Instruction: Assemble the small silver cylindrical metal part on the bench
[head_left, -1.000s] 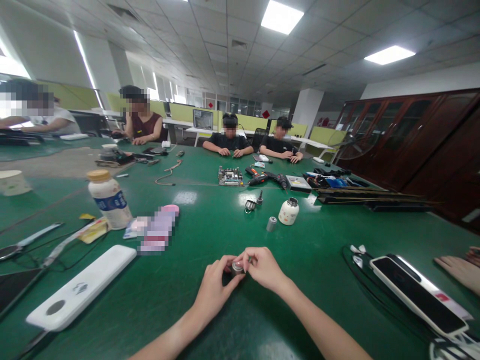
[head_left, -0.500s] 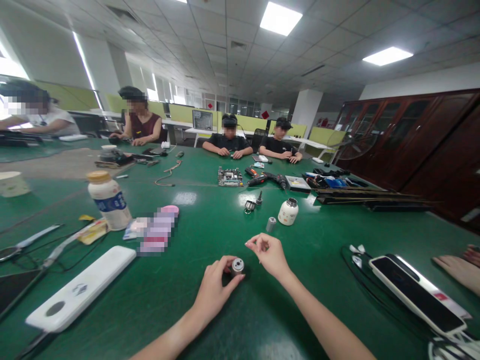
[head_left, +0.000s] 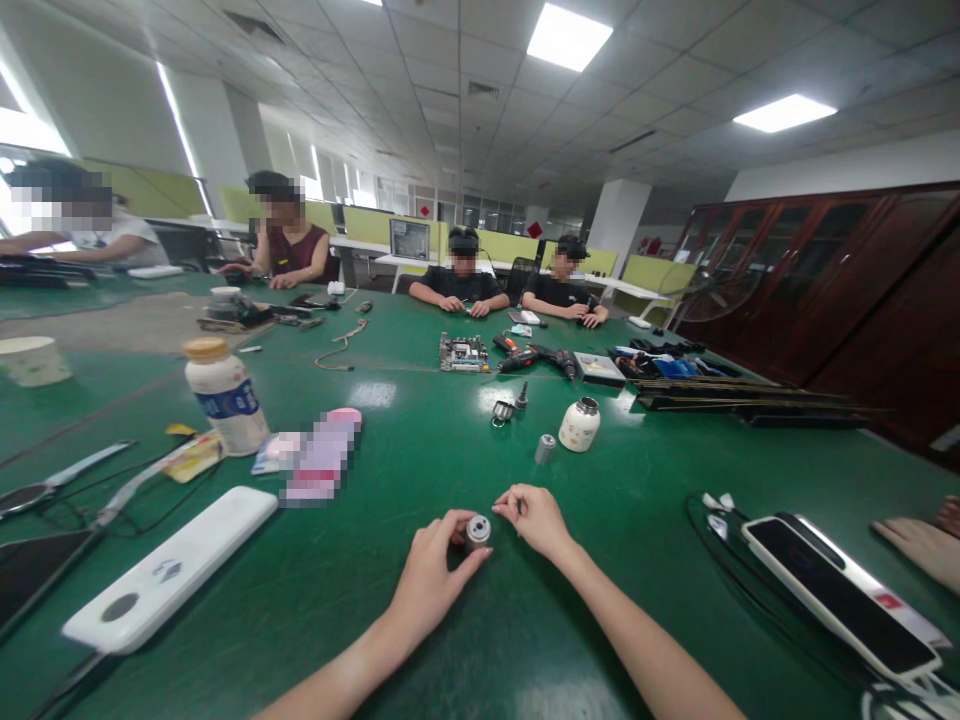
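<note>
My left hand (head_left: 439,570) is closed around the side of a small silver metal cylinder (head_left: 478,533), which stands upright on the green table with holes showing in its round top. Just right of it, my right hand (head_left: 534,520) is in a pinch, thumb against fingertips. Whatever those fingers hold, if anything, is too small to make out. Beyond my right hand stands a second, smaller silver cylinder (head_left: 545,448). A white jar-shaped bottle (head_left: 580,425) with a drawn face and an uncovered metal neck is behind that.
A white power strip (head_left: 172,570) and a capped bottle (head_left: 225,398) are on the left. Phones (head_left: 840,590) and cables lie at the right, near another person's hand (head_left: 919,535). Farther back are a circuit board (head_left: 463,352) and power drills (head_left: 536,358). Several people sit across the table.
My right hand has come down and a little nearer to the metal cylinder, still pinched. My left hand keeps its hold. The whole view has shifted slightly.
</note>
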